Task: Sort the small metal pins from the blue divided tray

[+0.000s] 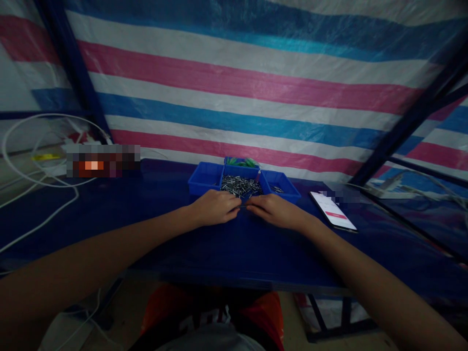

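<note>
My left hand (216, 207) and my right hand (275, 210) meet just in front of the middle blue bin, fingertips pinched a short way apart. Between them stretches a thin, dark metal pin-like piece (242, 206), one end at each hand; its exact kind is too small to make out. Behind my fingers, the middle bin holds a heap of slender shiny metal pieces (241, 185). A few similar pieces (277, 189) lie in the right blue bin (288, 187). The left blue bin (206, 175) shows mostly bare floor.
Green items (242, 162) fill a bin at the back. A lit phone (334, 212) lies on the blue table (234, 253) at right. White cables (40, 185) loop over the left side. Striped sheeting (234, 83) hangs behind, between blue metal posts.
</note>
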Demonstrator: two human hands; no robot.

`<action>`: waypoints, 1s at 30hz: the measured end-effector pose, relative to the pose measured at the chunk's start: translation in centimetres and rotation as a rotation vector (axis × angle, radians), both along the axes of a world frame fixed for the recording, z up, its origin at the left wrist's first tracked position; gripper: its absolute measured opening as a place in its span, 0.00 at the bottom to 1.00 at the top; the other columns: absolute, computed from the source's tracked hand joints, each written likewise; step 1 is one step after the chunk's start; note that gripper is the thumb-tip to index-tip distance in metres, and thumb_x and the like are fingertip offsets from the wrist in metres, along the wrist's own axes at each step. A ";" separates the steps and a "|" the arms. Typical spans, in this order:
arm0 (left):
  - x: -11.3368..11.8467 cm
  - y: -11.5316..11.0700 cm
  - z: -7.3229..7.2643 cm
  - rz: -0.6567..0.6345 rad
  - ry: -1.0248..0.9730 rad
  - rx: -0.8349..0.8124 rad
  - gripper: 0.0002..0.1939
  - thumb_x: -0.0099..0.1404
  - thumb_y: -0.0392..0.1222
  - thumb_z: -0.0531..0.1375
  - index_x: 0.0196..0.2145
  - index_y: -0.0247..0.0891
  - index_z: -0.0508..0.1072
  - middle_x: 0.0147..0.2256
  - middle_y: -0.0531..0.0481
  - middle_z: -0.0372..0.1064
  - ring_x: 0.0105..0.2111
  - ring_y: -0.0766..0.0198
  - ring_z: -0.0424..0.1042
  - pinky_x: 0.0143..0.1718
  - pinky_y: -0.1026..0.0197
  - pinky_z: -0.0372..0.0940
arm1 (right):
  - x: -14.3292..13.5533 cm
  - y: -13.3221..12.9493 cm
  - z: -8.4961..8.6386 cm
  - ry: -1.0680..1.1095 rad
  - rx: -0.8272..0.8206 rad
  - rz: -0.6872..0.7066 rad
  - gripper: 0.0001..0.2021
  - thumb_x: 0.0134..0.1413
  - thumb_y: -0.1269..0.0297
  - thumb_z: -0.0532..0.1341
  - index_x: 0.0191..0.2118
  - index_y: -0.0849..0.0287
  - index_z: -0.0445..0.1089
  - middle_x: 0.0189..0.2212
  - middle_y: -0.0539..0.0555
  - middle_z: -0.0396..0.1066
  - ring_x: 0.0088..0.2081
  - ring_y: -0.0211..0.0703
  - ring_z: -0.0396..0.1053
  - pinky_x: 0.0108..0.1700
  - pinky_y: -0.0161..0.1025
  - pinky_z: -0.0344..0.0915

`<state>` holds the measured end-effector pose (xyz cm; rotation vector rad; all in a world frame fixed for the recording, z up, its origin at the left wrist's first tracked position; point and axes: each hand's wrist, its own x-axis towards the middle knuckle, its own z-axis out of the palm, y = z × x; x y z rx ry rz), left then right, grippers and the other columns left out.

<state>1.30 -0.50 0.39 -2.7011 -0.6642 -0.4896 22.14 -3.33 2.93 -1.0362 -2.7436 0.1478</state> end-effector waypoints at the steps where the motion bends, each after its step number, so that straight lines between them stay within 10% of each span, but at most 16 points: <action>1: 0.0 0.0 0.0 -0.003 -0.002 0.001 0.09 0.64 0.41 0.52 0.33 0.35 0.69 0.29 0.50 0.70 0.30 0.64 0.70 0.29 0.65 0.61 | 0.0 0.0 0.0 -0.006 0.007 0.001 0.11 0.62 0.65 0.49 0.37 0.61 0.67 0.30 0.54 0.70 0.31 0.37 0.66 0.35 0.36 0.58; 30: 0.1 -0.2 0.1 0.064 0.050 -0.020 0.09 0.64 0.42 0.51 0.34 0.36 0.68 0.31 0.51 0.71 0.32 0.64 0.71 0.28 0.64 0.60 | 0.3 0.3 -0.1 -0.013 -0.028 -0.008 0.10 0.60 0.64 0.51 0.38 0.61 0.68 0.31 0.54 0.71 0.31 0.38 0.67 0.34 0.35 0.57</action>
